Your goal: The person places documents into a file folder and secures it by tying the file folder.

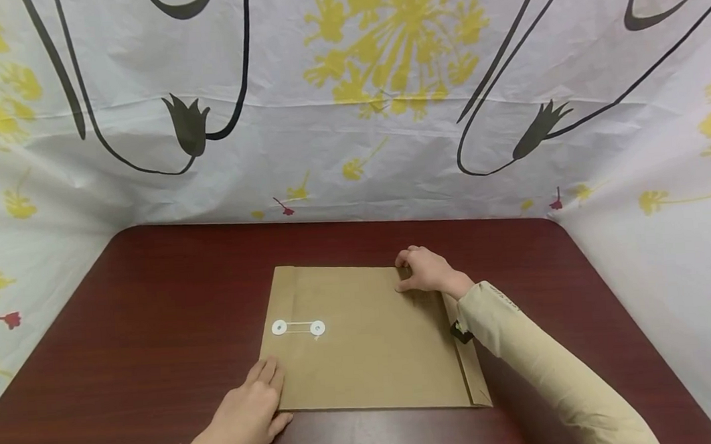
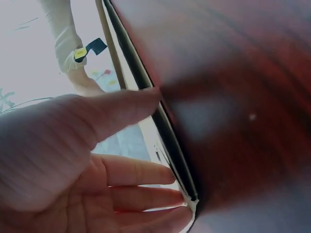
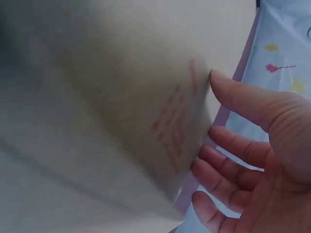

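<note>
A tan paper envelope (image 1: 368, 355) lies flat on a dark red table, with two white round closures (image 1: 317, 328) joined by string near its left side. My left hand (image 1: 247, 412) rests at its near left corner; in the left wrist view the thumb (image 2: 129, 107) lies against one edge and the fingertips touch another. At the far edge, right of the middle, my right hand (image 1: 427, 272) holds the envelope, thumb on the upper face and bent fingers at the edge. Red print (image 3: 175, 121) shows beside that thumb in the right wrist view.
The dark red table (image 1: 155, 313) extends around the envelope on all sides. White cloth with yellow and dark flower prints (image 1: 356, 128) hangs behind the table and along both sides. A small black object (image 1: 461, 333) sits under my right wrist, at the sleeve cuff.
</note>
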`<state>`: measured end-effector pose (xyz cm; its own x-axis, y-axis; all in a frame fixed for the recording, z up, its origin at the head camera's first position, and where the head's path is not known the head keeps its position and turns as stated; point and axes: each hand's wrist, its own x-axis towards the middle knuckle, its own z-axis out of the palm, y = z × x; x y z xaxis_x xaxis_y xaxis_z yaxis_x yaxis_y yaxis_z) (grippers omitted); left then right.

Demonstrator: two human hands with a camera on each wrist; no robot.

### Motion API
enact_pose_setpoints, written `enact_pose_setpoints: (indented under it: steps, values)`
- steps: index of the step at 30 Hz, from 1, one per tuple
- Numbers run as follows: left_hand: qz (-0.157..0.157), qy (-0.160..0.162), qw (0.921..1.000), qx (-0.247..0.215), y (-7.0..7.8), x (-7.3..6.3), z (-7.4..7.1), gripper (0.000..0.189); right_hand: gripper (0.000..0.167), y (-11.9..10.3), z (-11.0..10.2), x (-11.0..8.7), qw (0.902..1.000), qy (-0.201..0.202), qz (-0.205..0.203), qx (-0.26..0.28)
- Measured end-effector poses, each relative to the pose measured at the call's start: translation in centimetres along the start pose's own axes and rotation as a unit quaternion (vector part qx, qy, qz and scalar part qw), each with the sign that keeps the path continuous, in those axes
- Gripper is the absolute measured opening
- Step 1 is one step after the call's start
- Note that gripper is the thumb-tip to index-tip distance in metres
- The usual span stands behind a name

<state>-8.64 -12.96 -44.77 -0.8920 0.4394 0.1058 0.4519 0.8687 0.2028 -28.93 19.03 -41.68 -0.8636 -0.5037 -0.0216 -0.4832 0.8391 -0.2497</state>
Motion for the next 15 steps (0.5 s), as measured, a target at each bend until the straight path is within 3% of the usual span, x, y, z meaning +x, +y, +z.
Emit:
enact_pose_setpoints:
  steps: [11, 15]
  values:
    - [-0.005, 0.002, 1.0000, -0.002, 0.06, 0.23, 0.09, 0.054, 0.043, 0.55, 0.27, 0.01, 1.0000, 0.001, 0.007, -0.004]
    - [-0.008, -0.011, 0.9998, -0.014, -0.04, 0.30, -0.18, 0.055, 0.044, 0.26, 0.20, -0.15, 0.9999, 0.006, 0.010, -0.013]
